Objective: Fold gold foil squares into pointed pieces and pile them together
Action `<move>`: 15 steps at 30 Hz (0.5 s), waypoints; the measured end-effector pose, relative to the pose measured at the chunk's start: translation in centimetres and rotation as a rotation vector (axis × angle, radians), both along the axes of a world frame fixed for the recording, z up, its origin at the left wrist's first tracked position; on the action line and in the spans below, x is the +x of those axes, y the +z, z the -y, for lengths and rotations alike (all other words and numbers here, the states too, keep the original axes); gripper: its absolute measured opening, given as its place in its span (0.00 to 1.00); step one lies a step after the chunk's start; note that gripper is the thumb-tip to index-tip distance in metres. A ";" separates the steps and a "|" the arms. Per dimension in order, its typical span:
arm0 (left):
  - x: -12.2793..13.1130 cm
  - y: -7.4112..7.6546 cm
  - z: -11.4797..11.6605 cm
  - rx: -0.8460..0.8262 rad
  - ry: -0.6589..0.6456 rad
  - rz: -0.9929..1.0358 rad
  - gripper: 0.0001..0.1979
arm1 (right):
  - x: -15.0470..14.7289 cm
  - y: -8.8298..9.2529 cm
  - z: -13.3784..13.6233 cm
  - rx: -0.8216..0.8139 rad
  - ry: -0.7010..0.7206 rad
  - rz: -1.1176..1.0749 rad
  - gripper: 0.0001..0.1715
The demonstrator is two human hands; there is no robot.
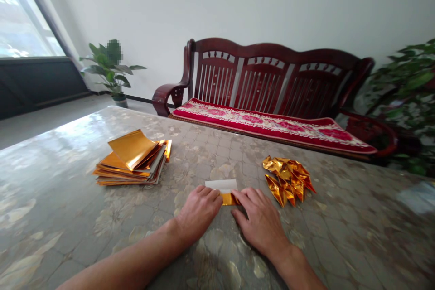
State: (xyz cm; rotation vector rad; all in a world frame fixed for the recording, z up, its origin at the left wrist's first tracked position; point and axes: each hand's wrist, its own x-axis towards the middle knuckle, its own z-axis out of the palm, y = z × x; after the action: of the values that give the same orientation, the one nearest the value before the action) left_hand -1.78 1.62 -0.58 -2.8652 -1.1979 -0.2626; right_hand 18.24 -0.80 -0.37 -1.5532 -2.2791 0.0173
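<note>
A sheet of gold foil paper [229, 199] lies on the table in front of me, partly folded, with its pale underside turned up along the far part and a gold strip nearest me. My left hand [201, 207] holds down the sheet's left end with curled fingers. At the right end, the bent fingers of my right hand [257, 215] press on the paper, while its thumb rests lower, apart from the index finger. The sheet's two ends are partly hidden under the fingers. Right of my right hand sits a cluster of folded gold foil pieces [291, 179].
A loose stack of gold foil sheets [125, 165] stands at the left on the patterned table [112, 235]. Clear plastic [418, 197] lies near the right edge. Beyond the table are a dark wooden bench [258, 72] with a red cover, and potted plants [110, 70] either side.
</note>
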 end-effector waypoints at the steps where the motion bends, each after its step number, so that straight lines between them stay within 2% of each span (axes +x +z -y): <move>1: -0.4 0.1 -0.3 -0.008 -0.008 0.006 0.04 | 0.0 0.0 -0.1 -0.005 0.015 -0.005 0.21; 6: -1.6 0.2 -1.2 -0.031 0.015 0.024 0.03 | -0.1 -0.1 -0.4 0.000 0.121 -0.025 0.18; 10: -1.8 0.1 -0.5 -0.016 -0.051 0.052 0.08 | -0.5 0.1 -0.5 0.014 0.187 -0.013 0.18; 15: -1.5 0.2 0.1 0.021 -0.033 0.024 0.08 | -0.4 0.0 -0.8 0.023 0.228 0.027 0.14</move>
State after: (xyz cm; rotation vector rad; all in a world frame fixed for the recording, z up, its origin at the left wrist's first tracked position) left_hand -3.29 1.49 -0.39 -2.8738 -1.1456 -0.3102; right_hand 17.79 -0.03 -0.37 -1.2822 -2.4570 0.0313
